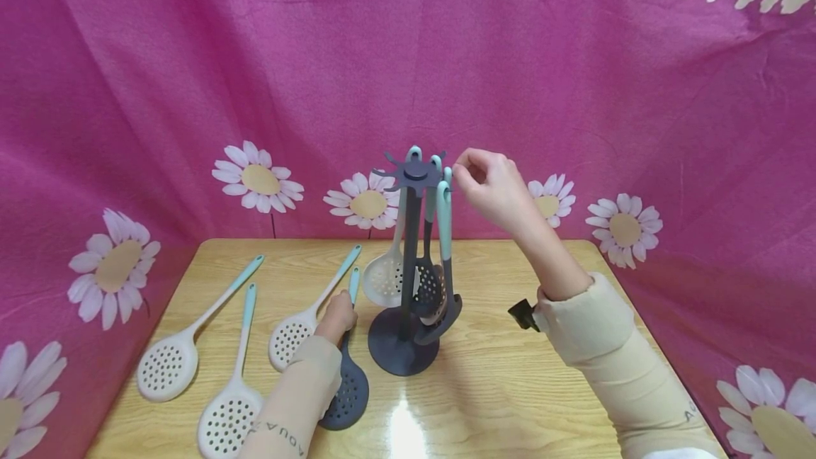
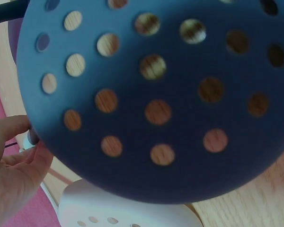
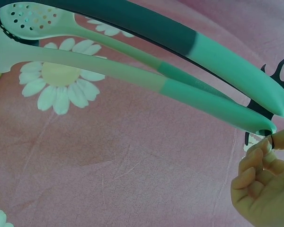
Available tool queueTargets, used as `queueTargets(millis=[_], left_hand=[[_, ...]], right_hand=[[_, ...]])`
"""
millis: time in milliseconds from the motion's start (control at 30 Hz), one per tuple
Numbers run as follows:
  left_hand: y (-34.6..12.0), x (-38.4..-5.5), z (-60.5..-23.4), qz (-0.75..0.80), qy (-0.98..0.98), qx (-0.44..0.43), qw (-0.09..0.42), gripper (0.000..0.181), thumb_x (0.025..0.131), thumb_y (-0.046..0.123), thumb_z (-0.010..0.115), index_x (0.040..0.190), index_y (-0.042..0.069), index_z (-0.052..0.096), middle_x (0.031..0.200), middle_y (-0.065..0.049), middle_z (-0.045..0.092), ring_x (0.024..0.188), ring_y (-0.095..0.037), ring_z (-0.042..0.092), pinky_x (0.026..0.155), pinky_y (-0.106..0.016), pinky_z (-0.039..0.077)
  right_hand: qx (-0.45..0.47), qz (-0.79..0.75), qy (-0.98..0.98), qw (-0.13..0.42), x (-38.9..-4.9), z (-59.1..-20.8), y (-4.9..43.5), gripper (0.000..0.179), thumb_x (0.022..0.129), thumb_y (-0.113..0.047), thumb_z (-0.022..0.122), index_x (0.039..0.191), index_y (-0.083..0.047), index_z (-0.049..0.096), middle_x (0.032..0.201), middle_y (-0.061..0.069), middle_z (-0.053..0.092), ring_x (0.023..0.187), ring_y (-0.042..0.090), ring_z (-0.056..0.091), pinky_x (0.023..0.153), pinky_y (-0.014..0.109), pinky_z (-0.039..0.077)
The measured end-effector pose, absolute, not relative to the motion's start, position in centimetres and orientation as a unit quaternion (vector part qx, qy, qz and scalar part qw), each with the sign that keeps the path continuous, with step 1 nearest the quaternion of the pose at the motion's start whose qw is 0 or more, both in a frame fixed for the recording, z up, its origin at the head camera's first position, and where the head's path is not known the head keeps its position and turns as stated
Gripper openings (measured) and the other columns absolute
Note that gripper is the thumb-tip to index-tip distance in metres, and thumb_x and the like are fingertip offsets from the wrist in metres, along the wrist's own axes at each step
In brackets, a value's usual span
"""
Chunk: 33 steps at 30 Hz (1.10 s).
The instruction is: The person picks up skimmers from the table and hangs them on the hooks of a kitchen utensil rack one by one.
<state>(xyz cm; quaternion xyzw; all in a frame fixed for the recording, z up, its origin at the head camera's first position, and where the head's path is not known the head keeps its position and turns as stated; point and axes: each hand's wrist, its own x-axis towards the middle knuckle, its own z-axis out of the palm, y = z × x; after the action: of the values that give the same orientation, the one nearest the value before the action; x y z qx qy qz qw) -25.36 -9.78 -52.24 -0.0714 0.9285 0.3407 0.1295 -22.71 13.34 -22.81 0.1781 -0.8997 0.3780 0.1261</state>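
My left hand (image 1: 338,319) grips the handle of a dark blue skimmer (image 1: 347,397) with a mint handle end. Its perforated head fills most of the left wrist view, overlapping a white skimmer (image 2: 104,205). Up at the top of a dark utensil rack (image 1: 417,172), my right hand (image 1: 494,183) has its fingers curled. Its fingertips are right at a hook and the mint handle end of a pale utensil (image 3: 217,106); I cannot tell whether they still pinch it. A dark ladle (image 1: 449,303), a dark skimmer (image 1: 426,285) and a pale skimmer (image 1: 382,278) hang there too.
Three white skimmers with mint handle ends lie on the wooden table: one far left (image 1: 167,368), one nearer the front (image 1: 229,416), one by the left forearm (image 1: 292,338). The rack's round base (image 1: 403,367) stands mid-table. A pink daisy-patterned cloth (image 1: 319,76) hangs behind.
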Motion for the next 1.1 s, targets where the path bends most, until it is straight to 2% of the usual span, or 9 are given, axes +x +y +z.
queueTargets(millis=[200, 367, 567, 800, 867, 1033, 1100], left_hand=[[-9.8, -25.5, -52.6, 0.351, 0.926, -0.075, 0.119, 0.026, 0.074, -0.013, 0.055, 0.098, -0.010, 0.048, 0.081, -0.017, 0.049, 0.079, -0.029, 0.054, 0.070, -0.037, 0.053], [-9.8, -25.4, -52.1, 0.336, 0.929, -0.086, 0.125, 0.026, 0.076, -0.009, 0.056, 0.102, -0.010, 0.050, 0.083, -0.016, 0.050, 0.081, -0.028, 0.055, 0.070, -0.035, 0.053], [-10.1, -25.6, -51.2, 0.321, 0.936, -0.089, 0.113, 0.025, 0.076, -0.004, 0.062, 0.098, -0.011, 0.054, 0.075, -0.012, 0.051, 0.071, -0.024, 0.056, 0.063, -0.031, 0.053], [-10.6, -25.8, -50.2, 0.338, 0.937, -0.054, 0.070, 0.042, 0.072, -0.005, 0.061, 0.112, -0.011, 0.052, 0.083, -0.014, 0.053, 0.074, -0.026, 0.055, 0.064, -0.033, 0.053], [-10.8, -25.8, -49.8, 0.344, 0.936, -0.048, 0.063, 0.041, 0.072, -0.004, 0.061, 0.111, -0.012, 0.052, 0.082, -0.014, 0.052, 0.073, -0.025, 0.053, 0.061, -0.032, 0.052], [-11.1, -25.7, -48.5, 0.368, 0.928, -0.039, 0.048, 0.024, 0.074, -0.005, 0.060, 0.096, -0.009, 0.052, 0.071, -0.009, 0.047, 0.064, -0.020, 0.048, 0.054, -0.028, 0.047], [-11.2, -25.8, -47.9, 0.378, 0.924, -0.034, 0.043, 0.023, 0.075, -0.005, 0.060, 0.096, -0.009, 0.052, 0.070, -0.008, 0.047, 0.063, -0.019, 0.048, 0.053, -0.026, 0.046]], right_hand=[[0.176, 0.375, -0.901, 0.128, -22.7, -22.9, 13.4, 0.018, 0.087, -0.012, 0.046, 0.083, -0.002, 0.061, 0.070, 0.008, 0.051, 0.067, 0.020, 0.043, 0.060, 0.029, 0.035], [0.176, 0.377, -0.900, 0.127, -22.7, -22.9, 13.4, 0.018, 0.088, -0.012, 0.047, 0.083, -0.002, 0.061, 0.070, 0.008, 0.050, 0.066, 0.020, 0.043, 0.060, 0.029, 0.035], [0.177, 0.376, -0.900, 0.128, -22.7, -22.9, 13.4, 0.017, 0.088, -0.013, 0.047, 0.082, -0.004, 0.060, 0.070, 0.008, 0.051, 0.067, 0.021, 0.043, 0.060, 0.030, 0.035], [0.180, 0.375, -0.900, 0.131, -22.7, -22.9, 13.3, 0.018, 0.088, -0.013, 0.047, 0.082, -0.003, 0.061, 0.070, 0.007, 0.051, 0.066, 0.019, 0.043, 0.059, 0.030, 0.035], [0.180, 0.375, -0.900, 0.129, -22.7, -22.9, 13.3, 0.018, 0.088, -0.013, 0.047, 0.082, -0.003, 0.060, 0.070, 0.008, 0.051, 0.066, 0.019, 0.043, 0.060, 0.030, 0.036], [0.181, 0.375, -0.900, 0.128, -22.7, -22.9, 13.3, 0.017, 0.088, -0.013, 0.047, 0.082, -0.004, 0.060, 0.070, 0.008, 0.050, 0.066, 0.019, 0.043, 0.059, 0.030, 0.035], [0.180, 0.375, -0.900, 0.128, -22.7, -22.9, 13.4, 0.017, 0.088, -0.013, 0.047, 0.081, -0.004, 0.060, 0.069, 0.008, 0.050, 0.065, 0.019, 0.042, 0.059, 0.029, 0.035]])
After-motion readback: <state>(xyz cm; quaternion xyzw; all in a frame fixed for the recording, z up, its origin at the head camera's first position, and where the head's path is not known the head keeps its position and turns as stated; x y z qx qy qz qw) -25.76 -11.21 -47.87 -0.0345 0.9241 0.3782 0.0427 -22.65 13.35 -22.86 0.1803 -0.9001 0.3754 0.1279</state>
